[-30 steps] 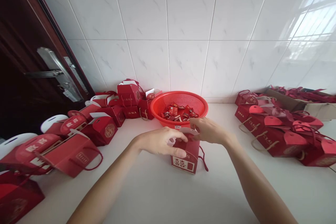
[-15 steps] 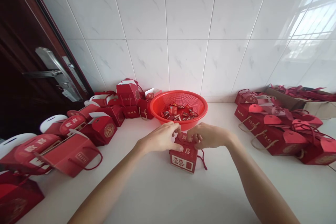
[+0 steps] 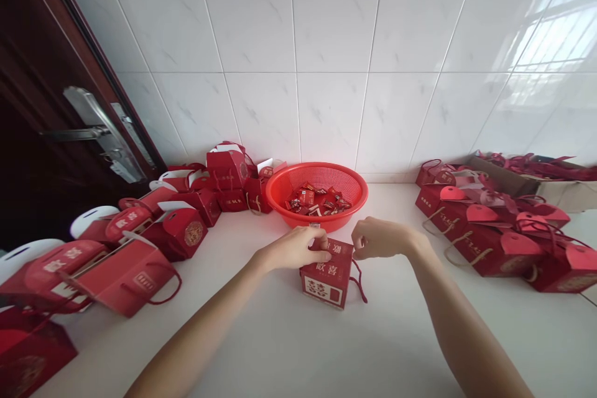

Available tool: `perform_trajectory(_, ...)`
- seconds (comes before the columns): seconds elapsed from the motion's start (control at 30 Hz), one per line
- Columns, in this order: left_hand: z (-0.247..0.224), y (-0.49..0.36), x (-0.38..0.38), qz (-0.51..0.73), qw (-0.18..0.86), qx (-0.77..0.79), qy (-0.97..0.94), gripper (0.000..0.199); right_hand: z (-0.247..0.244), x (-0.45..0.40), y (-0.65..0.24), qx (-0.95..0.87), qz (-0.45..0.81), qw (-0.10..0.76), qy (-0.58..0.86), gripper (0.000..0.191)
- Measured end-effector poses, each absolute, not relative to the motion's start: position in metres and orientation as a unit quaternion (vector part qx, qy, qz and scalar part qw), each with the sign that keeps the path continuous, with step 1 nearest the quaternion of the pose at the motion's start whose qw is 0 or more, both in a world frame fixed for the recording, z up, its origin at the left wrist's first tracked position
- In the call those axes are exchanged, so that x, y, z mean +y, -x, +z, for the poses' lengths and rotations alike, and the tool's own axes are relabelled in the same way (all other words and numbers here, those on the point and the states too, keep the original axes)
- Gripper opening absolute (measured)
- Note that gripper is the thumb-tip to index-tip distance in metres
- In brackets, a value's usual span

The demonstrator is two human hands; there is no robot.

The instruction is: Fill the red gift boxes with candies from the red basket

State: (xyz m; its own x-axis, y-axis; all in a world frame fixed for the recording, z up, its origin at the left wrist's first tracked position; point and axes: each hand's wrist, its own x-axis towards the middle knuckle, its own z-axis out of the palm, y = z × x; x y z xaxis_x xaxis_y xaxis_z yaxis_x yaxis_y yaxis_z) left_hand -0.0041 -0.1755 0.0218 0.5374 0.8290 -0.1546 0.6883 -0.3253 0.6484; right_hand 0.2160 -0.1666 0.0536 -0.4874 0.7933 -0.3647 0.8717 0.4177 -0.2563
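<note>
A small red paper gift box (image 3: 325,270) with gold lettering and a pale printed front panel stands on the white tabletop between my hands. My left hand (image 3: 298,247) grips its top from the left, thumb on the upper face and fingers bent over the back edge. At the upper right edge, my right hand (image 3: 382,238) has its fingers curled inward, and what they hold, if anything, is hidden. A dark red cord handle (image 3: 359,286) hangs from the box's right side, just below that hand. Behind the box sits a red plastic basket (image 3: 275,199) with small wrapped sweets (image 3: 326,202) inside.
Many red gift boxes (image 3: 186,230) with raised flaps crowd the left side. More boxes, some with ribbons (image 3: 494,236), stand at the right, before a cardboard carton (image 3: 564,194) of dark red ribbon. A tiled wall (image 3: 331,118) rises behind; a dark door (image 3: 56,74) is at left.
My right hand has drawn back from the top of the box to its right edge. More of the box's upper face now shows. My left hand stays on the box.
</note>
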Motion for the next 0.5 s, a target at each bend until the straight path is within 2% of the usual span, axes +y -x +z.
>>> perform_trajectory(0.07,0.023,0.004,-0.176,0.099,0.324,0.484,-0.807,0.025,0.053,-0.166,-0.213,0.829,-0.212,0.125,-0.502,0.015)
perform_trajectory(0.17,0.025,0.005,-0.176,0.106,0.308,0.496,-0.805,0.027,0.048,-0.163,-0.208,0.827,-0.215,0.129,-0.503,0.016)
perform_trajectory(0.5,0.028,0.008,-0.179,0.168,0.221,0.552,-0.786,0.029,0.016,-0.142,-0.205,0.846,-0.288,0.027,-0.448,0.009)
